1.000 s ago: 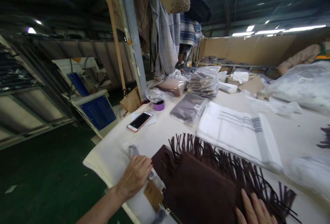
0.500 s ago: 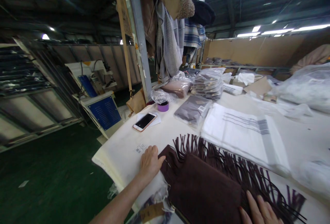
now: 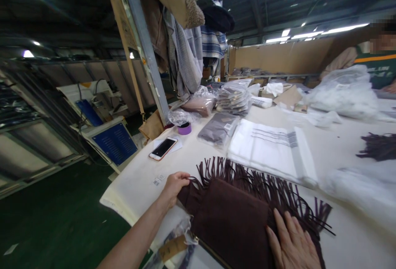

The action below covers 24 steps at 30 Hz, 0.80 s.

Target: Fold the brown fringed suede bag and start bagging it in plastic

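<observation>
A dark brown fringed cloth piece [image 3: 229, 215] lies on the table before me, with a flat panel on top and a zip-like edge along its lower side. Its long fringe [image 3: 256, 178] spreads out along the far side. My left hand [image 3: 175, 188] pinches the left corner of the brown cloth between thumb and fingers. Flat on its right part rests my right hand [image 3: 293, 242], fingers stretched and slightly apart. Just beyond the fringe is a folded white cloth [image 3: 269, 147] with grey stripes.
A phone [image 3: 163, 148], a purple tape roll [image 3: 185, 128] and bagged grey goods [image 3: 218, 129] lie beyond my left hand. Plastic bags [image 3: 343, 93] are heaped at the right, near another person [image 3: 377, 64]. A plastic-wrapped item [image 3: 173, 249] lies at the near edge.
My view has turned right, bringing another person into sight. My left hand now pinches the cloth's corner, its fingers drawn together. More of my right hand shows, flat on the cloth.
</observation>
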Available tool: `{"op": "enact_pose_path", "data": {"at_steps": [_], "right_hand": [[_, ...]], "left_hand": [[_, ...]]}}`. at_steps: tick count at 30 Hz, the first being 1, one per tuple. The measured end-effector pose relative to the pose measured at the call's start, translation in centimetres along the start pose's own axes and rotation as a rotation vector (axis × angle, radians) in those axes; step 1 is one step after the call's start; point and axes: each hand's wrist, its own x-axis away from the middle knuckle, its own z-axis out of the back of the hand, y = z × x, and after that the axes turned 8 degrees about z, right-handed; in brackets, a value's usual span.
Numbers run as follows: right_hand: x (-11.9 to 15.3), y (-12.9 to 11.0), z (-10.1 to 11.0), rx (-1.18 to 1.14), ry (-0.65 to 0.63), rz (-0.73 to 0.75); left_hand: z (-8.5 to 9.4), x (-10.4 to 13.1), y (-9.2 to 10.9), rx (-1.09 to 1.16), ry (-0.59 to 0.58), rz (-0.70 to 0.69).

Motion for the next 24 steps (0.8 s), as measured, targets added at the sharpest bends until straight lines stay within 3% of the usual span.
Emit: {"op": "enact_pose_path", "data": {"at_steps": [3, 6, 9, 12, 16, 18, 21, 22, 23, 24], "right_hand": [[-0.8, -0.8, 0.2, 0.01, 0.098, -0.09], [-1.0, -1.3, 0.1, -0.016, 0.152, -0.126], [-1.0, -1.4, 0.1, -0.03, 0.157, -0.126], [-1.2, -1.3, 0.2, -0.016, 0.154, -0.131], [-1.4, -1.3, 0.3, 0.019, 0.145, -0.141], [-1.2, -1.2, 0.4, 0.025, 0.12, -0.131], [-0.4, -0.7, 0.3, -0.013, 0.048, -0.094], [-0.1, -0.5, 0.2, -0.042, 0.009, -0.093], [0.1, -0.3, 0.1, -0.074, -0.03, -0.105], [0.3, -0.2, 0.0, -0.107, -0.066, -0.126]], "left_hand": [[0.3, 0.9, 1.6, -0.106, 0.089, -0.187], [-0.3, 3.6, 3.9, -0.271, 0.125, -0.469], [-3.3, 7.4, 5.4, -0.446, 0.102, -0.785], [-7.7, 10.3, 5.2, -0.58, 0.107, -1.024], [-11.6, 12.3, 4.0, -0.715, 0.337, -1.221], [-11.7, 12.9, 3.9, -0.708, 0.404, -1.296], [-9.5, 12.9, 4.8, -0.528, 0.231, -1.494], [-8.3, 12.4, 5.1, -0.415, 0.145, -1.471], [-6.9, 11.6, 5.4, -0.275, 0.062, -1.34], [-5.5, 10.5, 5.5, -0.121, 0.002, -1.073]]}}
